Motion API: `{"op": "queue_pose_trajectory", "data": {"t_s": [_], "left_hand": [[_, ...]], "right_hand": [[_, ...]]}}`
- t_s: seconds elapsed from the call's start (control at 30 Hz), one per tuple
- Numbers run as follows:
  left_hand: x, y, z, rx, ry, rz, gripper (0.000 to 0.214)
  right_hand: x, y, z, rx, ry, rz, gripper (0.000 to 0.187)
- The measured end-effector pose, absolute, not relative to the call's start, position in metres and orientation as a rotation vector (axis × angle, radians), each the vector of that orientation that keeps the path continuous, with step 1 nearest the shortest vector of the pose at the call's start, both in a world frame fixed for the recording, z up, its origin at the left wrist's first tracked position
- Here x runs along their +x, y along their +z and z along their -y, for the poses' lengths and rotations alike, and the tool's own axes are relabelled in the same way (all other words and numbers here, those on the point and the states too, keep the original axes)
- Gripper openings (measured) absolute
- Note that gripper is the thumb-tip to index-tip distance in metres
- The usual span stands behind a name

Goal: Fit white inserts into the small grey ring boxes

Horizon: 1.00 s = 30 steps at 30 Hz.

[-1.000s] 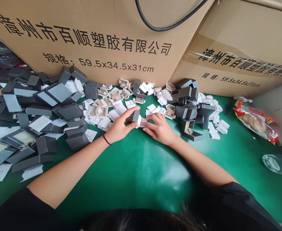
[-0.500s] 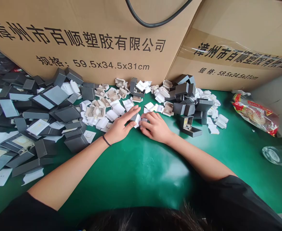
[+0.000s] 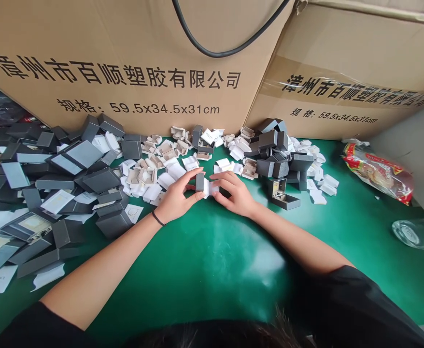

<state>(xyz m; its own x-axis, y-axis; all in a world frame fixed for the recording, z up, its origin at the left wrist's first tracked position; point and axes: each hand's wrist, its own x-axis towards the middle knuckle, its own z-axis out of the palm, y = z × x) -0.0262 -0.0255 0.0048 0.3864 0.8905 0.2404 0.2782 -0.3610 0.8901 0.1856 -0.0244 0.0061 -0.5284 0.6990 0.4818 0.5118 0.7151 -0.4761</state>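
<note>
My left hand [image 3: 180,194] has its thumb and fingers closed around a small dark grey jewellery box [image 3: 199,182]. Against the box's right side sits a white paper insert [image 3: 208,189], pinched by my right hand [image 3: 233,193]. My right fingertips cover part of the insert, so its full shape is hidden. Just behind the hands lie folded white card inserts [image 3: 226,166]. To the right, an open dark box [image 3: 283,195] stands on the green tabletop [image 3: 212,270].
A large heap of dark grey boxes [image 3: 99,180] spreads on the left; a smaller pile [image 3: 270,140] is at right. Cardboard cartons [image 3: 132,38] wall off the back, with a black cable [image 3: 219,54] hanging before them. A red food packet [image 3: 378,171] and a glass [image 3: 415,234] lie right.
The grey box, partly hidden between my hands before, now shows upright in my left hand. More of the white insert is visible beside it. The camera view has tilted slightly upward.
</note>
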Motion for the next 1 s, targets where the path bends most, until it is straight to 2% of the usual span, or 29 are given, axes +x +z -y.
{"op": "queue_pose_trajectory", "data": {"t_s": [0.17,0.3,0.7,1.0], "left_hand": [[-0.027,0.005,0.025,1.847,0.951,-1.001,0.062],[-0.029,0.005,0.025,1.847,0.928,-1.004,0.068],[-0.031,0.006,0.023,1.895,0.921,-1.000,0.070],[-0.031,0.011,0.021,1.995,0.858,-1.010,0.069]], "right_hand": [[0.179,0.005,0.020,-0.936,0.476,2.206,0.038],[0.176,0.005,0.019,-0.944,0.480,2.231,0.035],[0.175,0.005,0.024,-1.030,0.499,2.120,0.033],[0.178,0.022,0.017,-0.884,0.334,2.442,0.022]]}}
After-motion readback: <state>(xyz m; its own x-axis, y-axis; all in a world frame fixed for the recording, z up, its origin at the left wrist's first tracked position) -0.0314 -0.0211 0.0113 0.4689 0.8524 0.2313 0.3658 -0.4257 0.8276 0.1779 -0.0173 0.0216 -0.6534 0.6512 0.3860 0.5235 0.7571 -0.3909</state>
